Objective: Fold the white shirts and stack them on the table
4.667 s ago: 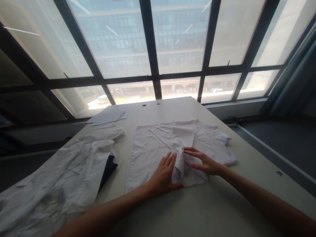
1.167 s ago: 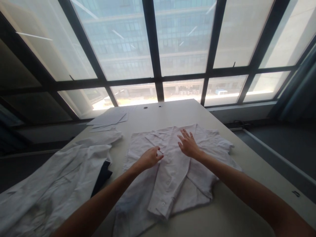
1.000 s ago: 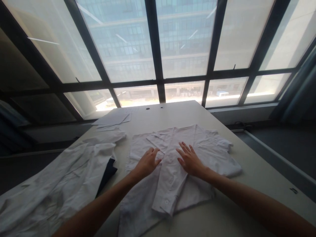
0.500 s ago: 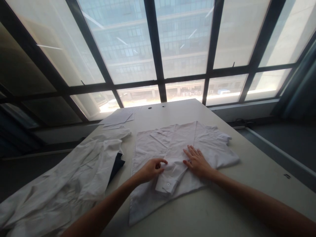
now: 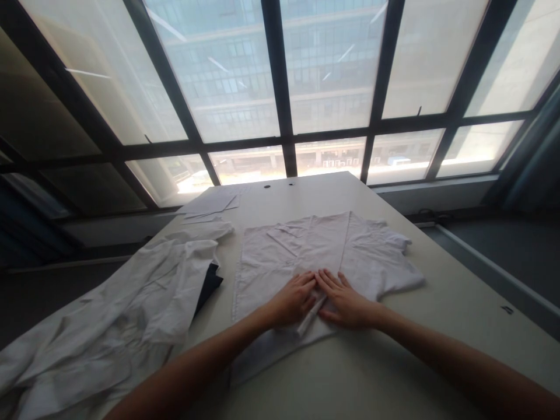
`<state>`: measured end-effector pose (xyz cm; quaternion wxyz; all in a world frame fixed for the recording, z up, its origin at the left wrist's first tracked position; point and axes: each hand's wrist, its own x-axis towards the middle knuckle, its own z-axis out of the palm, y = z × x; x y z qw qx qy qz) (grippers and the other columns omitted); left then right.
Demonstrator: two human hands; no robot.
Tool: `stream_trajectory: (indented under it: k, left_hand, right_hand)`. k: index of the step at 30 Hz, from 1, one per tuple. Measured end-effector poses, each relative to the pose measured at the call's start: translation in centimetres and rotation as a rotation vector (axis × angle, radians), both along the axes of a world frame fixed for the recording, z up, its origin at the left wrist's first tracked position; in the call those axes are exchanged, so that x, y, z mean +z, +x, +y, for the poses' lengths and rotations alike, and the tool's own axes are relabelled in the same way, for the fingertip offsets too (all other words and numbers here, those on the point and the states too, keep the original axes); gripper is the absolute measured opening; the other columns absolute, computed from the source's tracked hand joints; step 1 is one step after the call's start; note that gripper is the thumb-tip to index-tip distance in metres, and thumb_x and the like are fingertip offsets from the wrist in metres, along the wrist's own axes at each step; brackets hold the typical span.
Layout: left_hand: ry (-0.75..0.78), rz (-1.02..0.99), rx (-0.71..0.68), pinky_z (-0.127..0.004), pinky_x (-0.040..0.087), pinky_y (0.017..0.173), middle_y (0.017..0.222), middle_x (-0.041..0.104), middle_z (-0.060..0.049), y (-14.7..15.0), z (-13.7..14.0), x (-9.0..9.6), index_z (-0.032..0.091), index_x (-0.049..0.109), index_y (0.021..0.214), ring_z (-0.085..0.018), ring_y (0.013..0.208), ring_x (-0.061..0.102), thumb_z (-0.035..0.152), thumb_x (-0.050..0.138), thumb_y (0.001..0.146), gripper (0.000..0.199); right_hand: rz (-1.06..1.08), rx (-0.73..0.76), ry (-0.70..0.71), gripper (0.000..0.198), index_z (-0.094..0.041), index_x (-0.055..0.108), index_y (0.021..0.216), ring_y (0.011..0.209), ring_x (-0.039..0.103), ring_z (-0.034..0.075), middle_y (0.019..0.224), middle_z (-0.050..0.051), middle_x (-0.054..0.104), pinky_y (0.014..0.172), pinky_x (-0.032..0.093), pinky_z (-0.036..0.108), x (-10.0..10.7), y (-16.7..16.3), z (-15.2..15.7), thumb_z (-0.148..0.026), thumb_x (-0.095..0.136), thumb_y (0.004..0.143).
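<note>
- Two bare hands meet on a white shirt (image 5: pixel 271 259) spread across a pale table (image 5: pixel 394 350), its lower edge toward 6 o'clock and its gathered end at 2 o'clock of the cloth.
- The left hand (image 5: pixel 294 299), reaching in from 7 o'clock, rests on the fabric with fingers close together and slightly bent; whether it pinches any cloth cannot be told.
- The right hand (image 5: pixel 347 300), in from 5 o'clock, lies nearly flat, fingers extended and a little apart, pressing on the shirt without a visible grip.
- The fingertips of both hands come together at their 12 o'clock ends, while a narrow fold of white cloth (image 5: pixel 310 319) shows between the palms, pointing toward 7 o'clock.
- At 8 o'clock from the shirt, a second white garment (image 5: pixel 131 315) lies rumpled, apart from the first, a piece of dark cloth (image 5: pixel 209 289) jutting out at its 3 o'clock side.
- Loose sheets of paper (image 5: pixel 207 202) overlap at 11 o'clock on the table.
- Tall, dark-framed windows (image 5: pixel 240 87) fill the 12 o'clock side, with a blue-grey curtain (image 5: pixel 531 169) at 2 o'clock.
</note>
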<state>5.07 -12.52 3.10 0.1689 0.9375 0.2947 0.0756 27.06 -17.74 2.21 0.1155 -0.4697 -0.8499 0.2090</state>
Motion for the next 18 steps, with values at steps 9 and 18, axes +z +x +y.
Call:
stream_trajectory:
  k: [9,18]
  left_hand:
    - [-0.023,0.150,-0.115,-0.059,0.014,0.122,0.168,0.015,-0.011,-0.3,0.6,0.6,0.031,0.028,0.160,-0.035,0.154,0.008,0.050,0.035,0.105,0.058]
    - [0.099,0.041,-0.022,-0.051,0.021,0.123,0.163,0.033,-0.011,5.4,5.1,2.3,0.021,0.045,0.151,-0.028,0.152,0.026,0.048,0.035,0.106,0.053]
  right_hand:
    - [0.197,-0.277,0.161,0.064,-0.016,0.048,0.150,0.148,0.035,0.028,0.157,0.016,0.042,0.120,0.027,0.045,0.5,5.7,4.6,-0.049,0.050,0.095]
    - [0.061,-1.274,0.386,0.062,-0.001,0.055,0.134,0.124,0.057,0.039,0.129,0.031,0.060,0.104,0.045,0.054,-1.6,22.6,8.3,-0.045,0.054,0.090]
